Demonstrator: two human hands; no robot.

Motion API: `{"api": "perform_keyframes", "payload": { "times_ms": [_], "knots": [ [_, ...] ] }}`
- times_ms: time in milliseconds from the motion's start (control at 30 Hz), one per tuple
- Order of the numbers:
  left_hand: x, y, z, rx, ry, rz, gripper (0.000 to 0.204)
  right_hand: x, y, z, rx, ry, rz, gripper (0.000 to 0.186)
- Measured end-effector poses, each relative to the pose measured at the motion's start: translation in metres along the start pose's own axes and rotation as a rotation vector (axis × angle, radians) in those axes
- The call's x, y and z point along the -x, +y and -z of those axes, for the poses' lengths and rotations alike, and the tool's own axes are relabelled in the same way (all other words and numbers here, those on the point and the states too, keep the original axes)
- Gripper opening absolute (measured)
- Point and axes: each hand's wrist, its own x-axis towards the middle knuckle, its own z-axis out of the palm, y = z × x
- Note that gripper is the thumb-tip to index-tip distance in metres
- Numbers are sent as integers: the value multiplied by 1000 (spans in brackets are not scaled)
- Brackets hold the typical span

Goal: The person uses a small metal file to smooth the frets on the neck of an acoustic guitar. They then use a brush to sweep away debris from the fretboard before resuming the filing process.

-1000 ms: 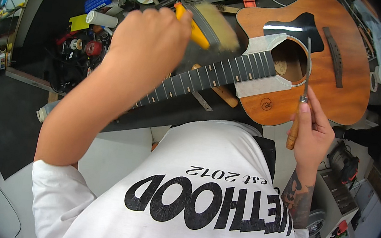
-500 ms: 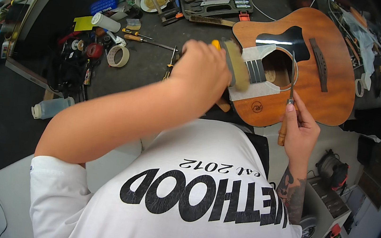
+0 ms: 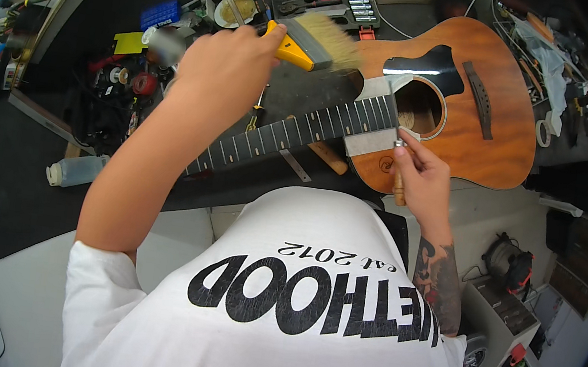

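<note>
My left hand (image 3: pixel 224 65) is closed on the yellow handle of a wide paintbrush (image 3: pixel 295 46), raised above the fretboard, its pale bristles pointing right. In my right hand (image 3: pixel 421 176) is a slim file (image 3: pixel 400 184), gripped by its wooden handle. Its thin blade lies across the body end of the fretboard (image 3: pixel 300 129), near the soundhole. The acoustic guitar (image 3: pixel 465 47) lies on its back with a brown body and black pickguard, and no strings show. Pale masking tape (image 3: pixel 370 144) covers the top on both sides of the fretboard end. My left forearm hides the neck's far end.
A socket set (image 3: pixel 331 1) lies open at the back beside a plate (image 3: pixel 228 10). Under the neck are a metal ruler (image 3: pixel 295 164) and a wooden piece (image 3: pixel 328 157). A clear bottle (image 3: pixel 77 170) lies at the table's left edge. Cluttered tools and a blue box (image 3: pixel 160 14) sit left.
My left hand has lifted the paintbrush off the fretboard area, up and left. The file in my right hand has moved left from the soundhole to the fretboard end.
</note>
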Motion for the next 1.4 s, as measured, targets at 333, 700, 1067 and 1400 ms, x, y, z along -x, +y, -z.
{"api": "perform_keyframes", "payload": {
  "times_ms": [333,700,1067,1400],
  "knots": [
    [93,-26,-61,58,52,155,56,1,-78,-42,-538,-506,-59,43],
    [138,-33,-10,394,311,345,61,-38,-56,-87,502,-375,446,38],
    [119,-67,-56,-60,-66,528,49,-26,-86,-5,597,136,475,39],
    [65,-41,-184,269,-41,627,47,-12,11,78,176,91,141,40]
  ]
}}
